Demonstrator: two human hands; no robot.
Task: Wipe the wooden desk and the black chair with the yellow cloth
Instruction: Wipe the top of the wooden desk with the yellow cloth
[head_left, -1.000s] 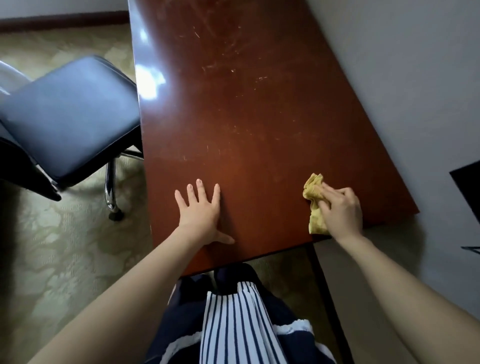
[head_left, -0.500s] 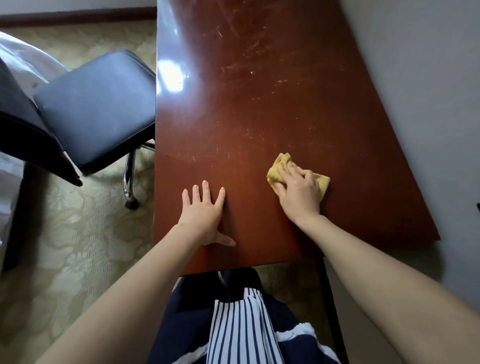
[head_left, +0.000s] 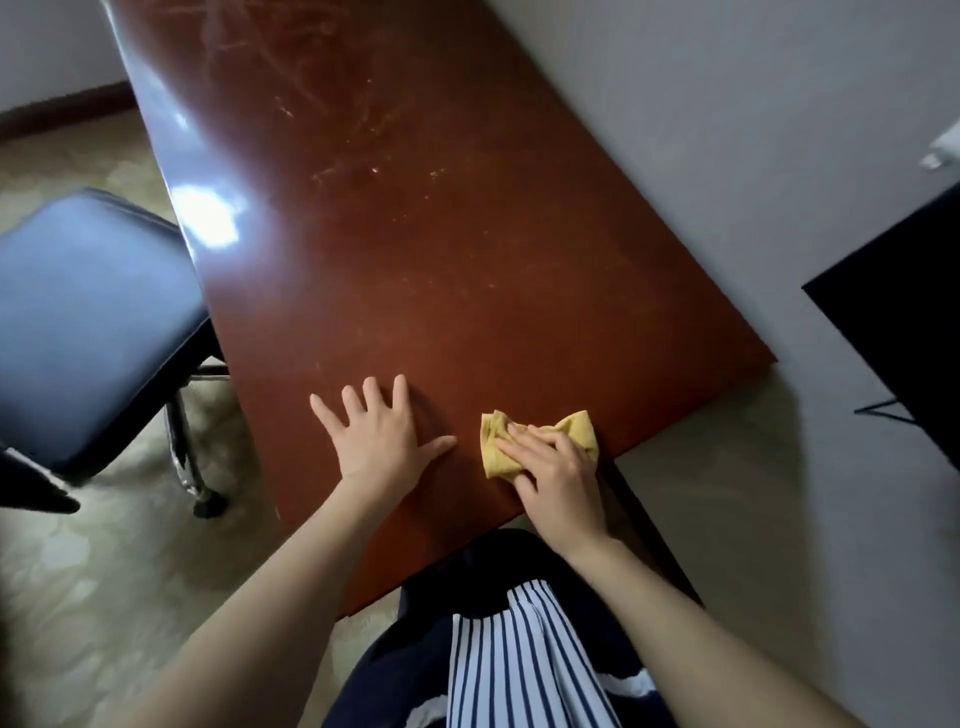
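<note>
Right hand (head_left: 558, 483) presses the yellow cloth (head_left: 577, 428) flat at the near edge of the wooden desk (head_left: 441, 249).

Nearest, at 6 o'clock, is a striped garment (head_left: 519, 670). Just beyond it, the right hand's fingers lie nearly straight across the bunched cloth, pressing rather than gripping. At the cloth's 9 o'clock the left hand (head_left: 379, 441) rests splayed and relaxed on the wood, holding nothing. The cloth looks light, soft and prone to bunching, so it is probably best held under a flat palm at its middle. Pale scuffs mark the far desktop at 12 o'clock. The black chair (head_left: 88, 322) stands at 9 o'clock, not yet wiped.
</note>
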